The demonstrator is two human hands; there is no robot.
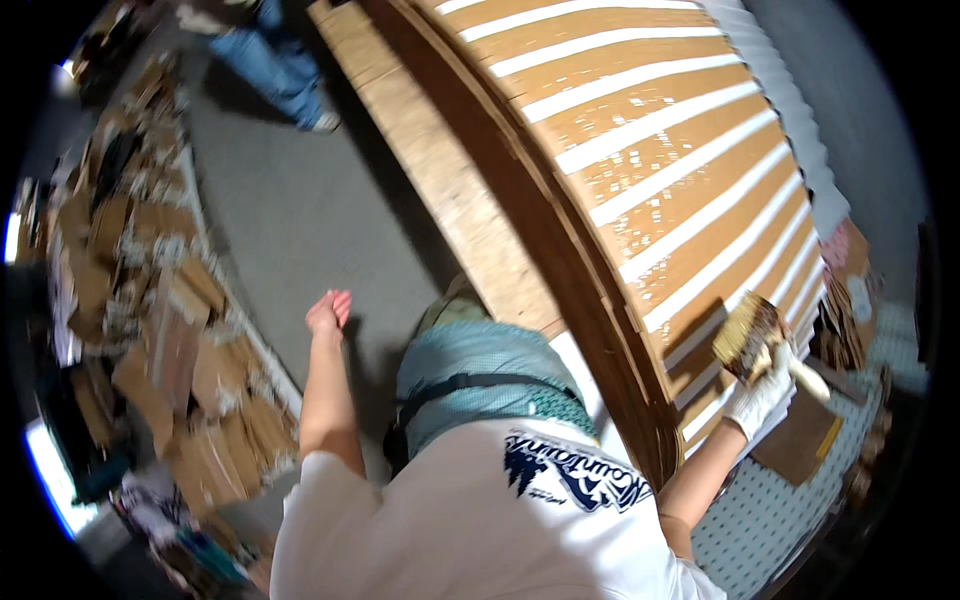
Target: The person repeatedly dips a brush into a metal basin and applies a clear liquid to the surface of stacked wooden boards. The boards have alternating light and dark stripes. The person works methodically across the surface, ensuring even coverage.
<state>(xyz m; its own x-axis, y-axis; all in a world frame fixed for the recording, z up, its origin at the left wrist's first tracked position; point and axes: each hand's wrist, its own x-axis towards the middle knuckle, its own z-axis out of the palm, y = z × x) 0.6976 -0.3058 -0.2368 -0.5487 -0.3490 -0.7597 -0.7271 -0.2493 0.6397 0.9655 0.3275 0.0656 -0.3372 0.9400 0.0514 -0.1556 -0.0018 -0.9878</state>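
Right arm reaches out and forward, elbow bent, forearm angled away from the body. Right hand, in a white glove, has its fingers wrapped around a broad brush; bristles yellowish and dark, pale handle end jutting past the hand on the far side. Brush sits over the right-hand part of the near end of a striped cardboard stack, brown with white bands; cannot tell whether bristles touch it. Brush and glove hide some of the bands there.

Left arm hangs forward, well apart from the stack, over grey floor. Left hand is bare, fingers bent inward; cannot tell how tightly.

Surroundings: a long wood-chip board runs along the stack's left side, between it and the walkway. The wearer's white shirt and teal waist cloth block the view of its near end. Far left, a heap of scrap cardboard borders the floor. Beyond, another person's jeans. Lower right, a pale dotted surface bears a brown flat piece; torn cardboard just beyond.
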